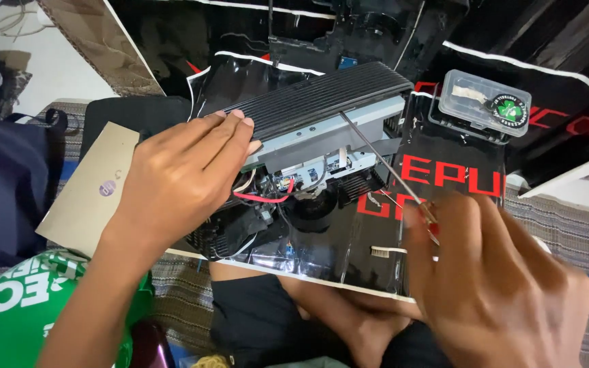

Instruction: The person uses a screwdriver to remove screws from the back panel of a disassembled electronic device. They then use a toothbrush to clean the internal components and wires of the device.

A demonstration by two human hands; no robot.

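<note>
An opened black electronic device with a ribbed cover lies on a glossy black sheet. Red and white wires and a metal frame show inside it. My left hand rests flat on the device's left end, fingertips on the ribbed cover. My right hand grips a long thin screwdriver by its red handle. The shaft slants up-left and its tip touches the device's grey side under the cover.
A small clear plastic box with a green round sticker sits right of the device. A small brush lies on the sheet. A brown cardboard piece and a green bag are at left. My legs are below.
</note>
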